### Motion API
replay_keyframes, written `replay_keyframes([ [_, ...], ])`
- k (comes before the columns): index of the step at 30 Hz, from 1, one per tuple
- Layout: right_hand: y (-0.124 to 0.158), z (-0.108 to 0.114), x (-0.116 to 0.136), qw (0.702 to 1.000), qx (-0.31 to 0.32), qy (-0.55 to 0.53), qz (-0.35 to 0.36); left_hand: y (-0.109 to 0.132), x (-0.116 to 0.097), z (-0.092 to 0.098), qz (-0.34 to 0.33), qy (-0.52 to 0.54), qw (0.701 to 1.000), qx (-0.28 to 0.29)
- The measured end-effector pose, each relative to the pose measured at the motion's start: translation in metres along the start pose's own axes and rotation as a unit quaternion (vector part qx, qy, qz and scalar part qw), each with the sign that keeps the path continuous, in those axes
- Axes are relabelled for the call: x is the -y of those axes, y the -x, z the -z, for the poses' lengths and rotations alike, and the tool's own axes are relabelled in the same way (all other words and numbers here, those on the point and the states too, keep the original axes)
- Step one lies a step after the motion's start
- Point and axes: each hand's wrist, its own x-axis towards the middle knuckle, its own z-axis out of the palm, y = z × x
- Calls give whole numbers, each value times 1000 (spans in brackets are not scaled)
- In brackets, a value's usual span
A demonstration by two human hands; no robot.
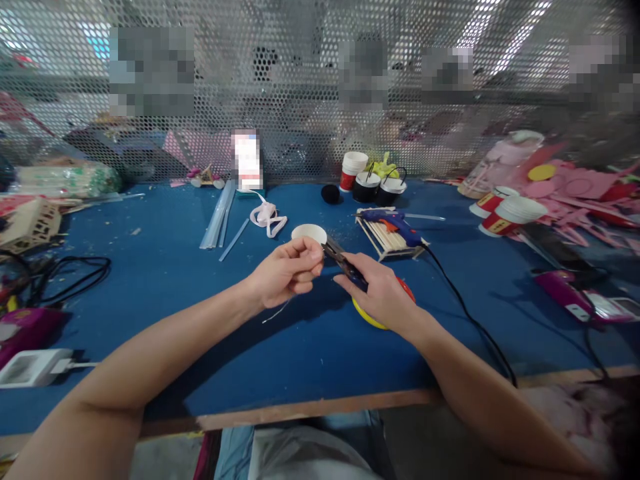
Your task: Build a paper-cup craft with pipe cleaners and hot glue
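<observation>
My left hand [293,270] is closed in a pinch above the middle of the table. A thin pale strand [277,313] hangs below it, wire or thread, I cannot tell which. My right hand [383,290] grips dark-handled pliers [345,263], their jaws pointing at the left fingertips. Whether the jaws bite on anything is hidden by the fingers. Just behind the left hand stands a white paper cup [309,233], its lower part covered. Beneath the right hand lie a yellow round piece [367,317] and a red one [406,289], both partly hidden.
A blue glue gun [393,223] rests on a stick rack [375,237], its cord running to the front edge. Glue sticks [219,217], a white ribbon [269,217] and a phone [248,160] are at back left. Cups [515,215] and pink parts [575,200] crowd the right.
</observation>
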Motion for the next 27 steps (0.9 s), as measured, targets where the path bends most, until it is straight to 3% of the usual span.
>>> replay_keyframes([
  [3, -1, 4, -2, 999, -2, 18, 49, 1, -2, 4, 62, 51, 995, 54],
  [6, -2, 5, -2, 998, -13, 30, 62, 0, -2, 5, 45, 17, 997, 62],
  [9, -1, 2, -1, 999, -24, 33, 30, -2, 0, 1, -89, -125, 988, -22],
  [12, 1, -4, 2, 999, -35, 26, 4, -1, 5, -4, -220, -269, 929, -128],
  [14, 2, -6, 4, 999, -41, 26, 0, -1, 7, -5, -245, -299, 908, -157],
  [16, 2, -7, 4, 999, -43, 34, 5, 0, 7, -5, -223, -267, 927, -141],
  [20, 1, -4, -1, 996, -44, 60, 42, 0, 1, -1, -95, -101, 990, -36],
  [23, -1, 3, -6, 994, -30, 71, 80, 2, -3, 2, 2, -12, 999, 33],
  [27, -3, 12, -14, 988, -11, 69, 140, 5, -3, 2, 85, 52, 990, 96],
])
